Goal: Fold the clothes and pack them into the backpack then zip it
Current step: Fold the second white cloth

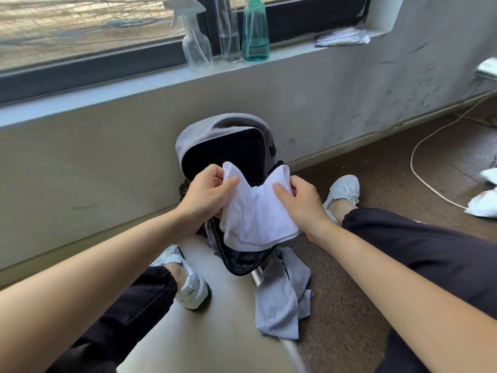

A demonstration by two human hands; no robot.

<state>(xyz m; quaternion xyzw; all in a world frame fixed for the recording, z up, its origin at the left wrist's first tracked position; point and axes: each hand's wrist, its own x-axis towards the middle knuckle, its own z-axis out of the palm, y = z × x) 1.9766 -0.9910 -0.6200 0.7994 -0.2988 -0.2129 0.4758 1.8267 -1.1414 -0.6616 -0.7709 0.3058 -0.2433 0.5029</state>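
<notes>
A grey backpack [204, 135] leans against the wall under the window, unzipped, its dark inside showing. A folded white cloth [255, 216] hangs over the backpack's opening. My left hand [207, 192] pinches the cloth's upper left corner. My right hand [301, 200] grips its upper right corner. The cloth sags between both hands. A crumpled grey garment [282, 297] lies on the floor just in front of the backpack, below my right forearm.
My legs in dark trousers and white sneakers [188, 281] flank the backpack. Spray bottles [196, 41] and a teal bottle [255, 36] stand on the windowsill. A white cable [419, 173] and white cloths [484, 203] lie on the brown carpet at right.
</notes>
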